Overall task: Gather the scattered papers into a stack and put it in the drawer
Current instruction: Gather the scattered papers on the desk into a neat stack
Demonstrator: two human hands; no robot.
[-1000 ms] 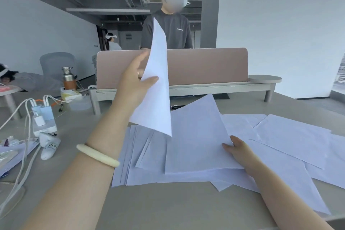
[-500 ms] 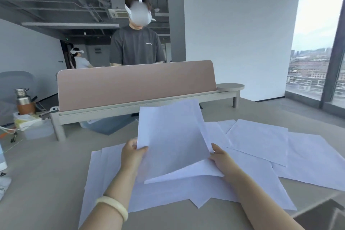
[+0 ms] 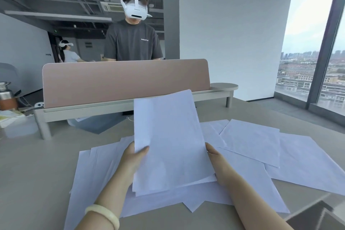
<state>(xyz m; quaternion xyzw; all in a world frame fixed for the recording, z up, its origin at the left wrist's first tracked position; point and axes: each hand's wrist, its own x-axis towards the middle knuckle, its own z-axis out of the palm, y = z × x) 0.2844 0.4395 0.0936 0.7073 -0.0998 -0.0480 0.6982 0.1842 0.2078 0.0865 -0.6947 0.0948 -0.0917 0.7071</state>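
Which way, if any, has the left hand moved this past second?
Yes, the left hand moved down: it was raised across the pink desk divider panel, now it grips the white paper stack below that panel.

Plain white papers (image 3: 250, 142); beige table (image 3: 37, 173); dusty-pink divider (image 3: 125, 80); cream bangle (image 3: 103, 214); dark-grey T-shirt (image 3: 132, 43)

**Papers Spread Across Table, One Sheaf Held Above**

A sheaf (image 3: 171, 140) stands tilted at centre above the table (image 3: 37, 173), its left edge in the left grip (image 3: 130, 160) and its right edge in the right grip (image 3: 218, 164). Loose sheets (image 3: 252, 142) lie overlapping on the table beneath it and spread to both sides, farthest to the right. Behind them a divider screen (image 3: 125, 82) crosses the table, and a person (image 3: 133, 43) stands behind that. A flask (image 3: 6, 97) sits at far left. Windows (image 3: 298, 71) fill the right.
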